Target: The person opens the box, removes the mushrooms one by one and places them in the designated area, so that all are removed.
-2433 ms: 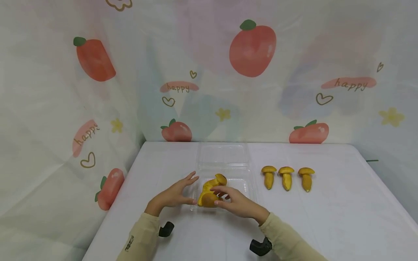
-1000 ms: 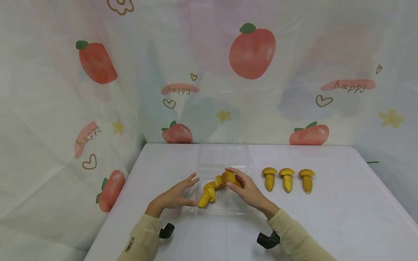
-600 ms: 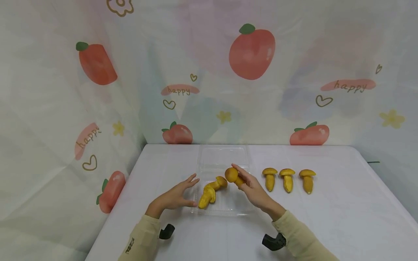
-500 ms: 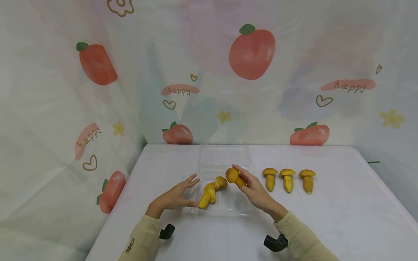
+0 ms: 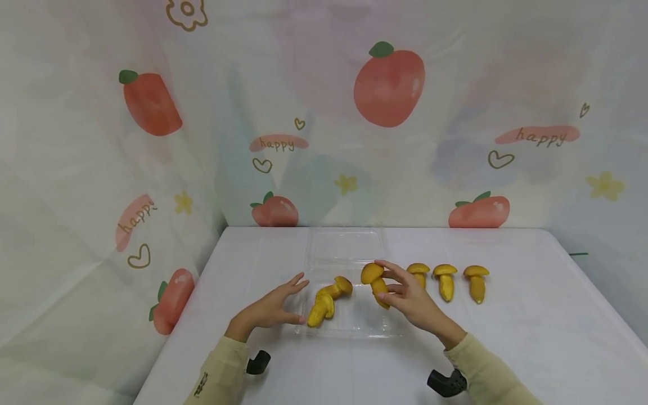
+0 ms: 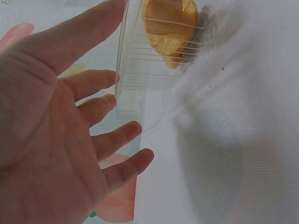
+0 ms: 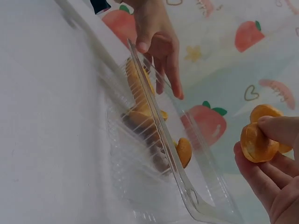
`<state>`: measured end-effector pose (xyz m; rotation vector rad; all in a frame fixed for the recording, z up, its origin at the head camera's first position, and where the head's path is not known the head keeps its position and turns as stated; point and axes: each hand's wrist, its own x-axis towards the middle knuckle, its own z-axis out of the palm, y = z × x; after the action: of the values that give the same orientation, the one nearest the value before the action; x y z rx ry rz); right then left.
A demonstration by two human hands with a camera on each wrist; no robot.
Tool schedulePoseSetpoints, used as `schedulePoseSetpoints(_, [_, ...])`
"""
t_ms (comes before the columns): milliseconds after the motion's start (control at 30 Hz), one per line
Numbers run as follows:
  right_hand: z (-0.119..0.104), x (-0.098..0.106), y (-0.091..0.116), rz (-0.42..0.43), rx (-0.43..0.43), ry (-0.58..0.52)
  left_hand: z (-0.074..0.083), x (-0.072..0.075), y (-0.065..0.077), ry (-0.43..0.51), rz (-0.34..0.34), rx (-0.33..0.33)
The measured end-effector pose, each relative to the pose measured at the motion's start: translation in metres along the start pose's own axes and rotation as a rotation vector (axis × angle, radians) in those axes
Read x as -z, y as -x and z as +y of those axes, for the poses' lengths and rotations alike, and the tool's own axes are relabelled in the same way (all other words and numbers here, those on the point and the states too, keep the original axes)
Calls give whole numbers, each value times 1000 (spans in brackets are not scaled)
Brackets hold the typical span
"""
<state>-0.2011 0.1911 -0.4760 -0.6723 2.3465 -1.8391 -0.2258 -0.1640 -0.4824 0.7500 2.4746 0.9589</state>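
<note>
The right hand [image 5: 416, 304] is pinching a smooth, dome-capped mushroom [image 5: 373, 274], stem slanting near-right; the spread left hand [image 5: 269, 305] is touching a plastic box [image 5: 356, 336].

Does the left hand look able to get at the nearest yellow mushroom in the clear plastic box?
Probably yes, from above: the left hand holds no mushroom, and the open clear lid leaves the yellow mushroom uncovered; sideways, the box wall stands between.

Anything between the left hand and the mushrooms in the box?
Yes, from the side: the clear wall of the box stands between the left hand and the mushrooms. From above, nothing visible covers them; the lid lies open on the far side.
</note>
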Motion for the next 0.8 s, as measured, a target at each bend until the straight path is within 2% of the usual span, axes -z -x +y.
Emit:
schedulePoseSetpoints(367, [-6,22,10,38,38,86,-3,1,2,6,6,-5])
schedulePoseSetpoints(800, [-2,53,32,133,1,249,-3,-1,0,0,3,-1])
